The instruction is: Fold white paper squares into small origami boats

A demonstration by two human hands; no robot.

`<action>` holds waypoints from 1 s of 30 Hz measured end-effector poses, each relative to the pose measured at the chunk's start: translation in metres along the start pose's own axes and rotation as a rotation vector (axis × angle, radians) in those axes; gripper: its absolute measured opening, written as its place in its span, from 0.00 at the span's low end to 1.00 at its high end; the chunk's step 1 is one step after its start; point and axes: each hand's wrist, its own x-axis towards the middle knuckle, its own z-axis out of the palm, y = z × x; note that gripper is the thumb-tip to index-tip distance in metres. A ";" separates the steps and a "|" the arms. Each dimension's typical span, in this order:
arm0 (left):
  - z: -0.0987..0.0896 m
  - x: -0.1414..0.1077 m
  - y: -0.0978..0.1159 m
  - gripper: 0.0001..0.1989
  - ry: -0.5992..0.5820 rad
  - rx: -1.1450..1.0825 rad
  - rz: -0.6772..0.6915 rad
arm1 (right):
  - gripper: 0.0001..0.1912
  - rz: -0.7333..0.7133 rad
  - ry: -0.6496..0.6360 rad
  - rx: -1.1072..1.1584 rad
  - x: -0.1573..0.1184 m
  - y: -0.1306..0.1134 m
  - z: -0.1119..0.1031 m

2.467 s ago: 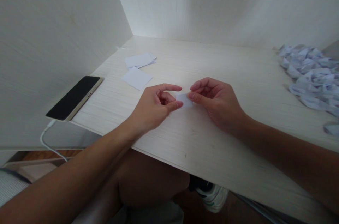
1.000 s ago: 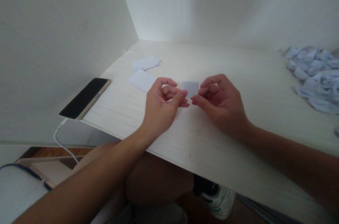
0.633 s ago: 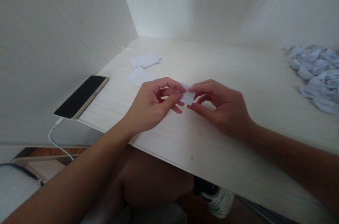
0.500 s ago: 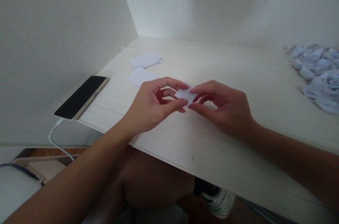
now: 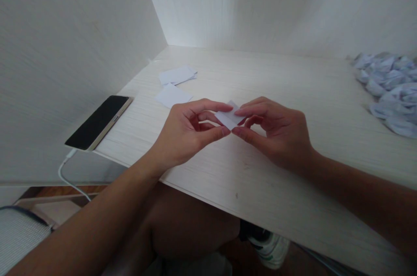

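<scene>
A small folded white paper (image 5: pixel 230 118) is held just above the pale table, with one corner pointing down toward me. My left hand (image 5: pixel 192 130) pinches its left side between thumb and fingers. From the right, my right hand (image 5: pixel 276 132) grips the other side, its thumb at the bottom corner and a fingertip on the upper face. Both thumbs nearly meet at that lower corner. Behind my left hand lies a flat white sheet (image 5: pixel 173 95), and beyond it a small stack of white sheets (image 5: pixel 177 75).
At the table's (image 5: pixel 208 180) left edge rests a dark-screened phone (image 5: pixel 97 123) with a white cable (image 5: pixel 67 176) hanging down. A heap of crumpled white paper pieces (image 5: pixel 391 89) lies at the far right. Walls rise behind and left.
The left thumb has slid from the paper's face to its lower edge, so more of the paper shows. The view has shifted very slightly.
</scene>
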 end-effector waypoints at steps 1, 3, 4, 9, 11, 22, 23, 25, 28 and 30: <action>0.000 0.000 0.000 0.15 0.006 -0.005 0.005 | 0.14 -0.005 -0.002 0.000 0.000 0.000 0.000; 0.001 0.000 -0.001 0.14 0.019 -0.016 0.015 | 0.13 -0.016 -0.004 -0.005 0.000 0.000 0.000; 0.001 0.000 -0.002 0.14 0.027 -0.019 0.019 | 0.12 -0.021 -0.003 -0.009 0.001 -0.001 0.000; -0.001 0.000 -0.001 0.14 0.039 0.003 0.011 | 0.11 -0.050 0.025 -0.062 0.001 -0.003 0.000; -0.002 -0.001 -0.001 0.14 0.032 0.002 0.005 | 0.11 -0.055 0.028 -0.075 0.000 -0.003 0.000; -0.004 0.001 -0.002 0.12 0.005 0.189 0.240 | 0.10 -0.124 0.065 -0.159 0.001 -0.002 0.000; -0.004 0.001 -0.002 0.12 0.019 0.217 0.268 | 0.10 -0.131 0.072 -0.173 0.001 -0.003 0.000; -0.004 0.001 -0.004 0.12 0.049 0.260 0.303 | 0.10 -0.138 0.089 -0.196 0.000 -0.003 0.000; -0.004 0.001 -0.006 0.10 0.064 0.288 0.323 | 0.09 -0.129 0.110 -0.206 0.000 -0.004 0.000; -0.004 0.001 -0.008 0.09 0.059 0.267 0.329 | 0.07 -0.102 0.123 -0.198 -0.001 -0.003 0.001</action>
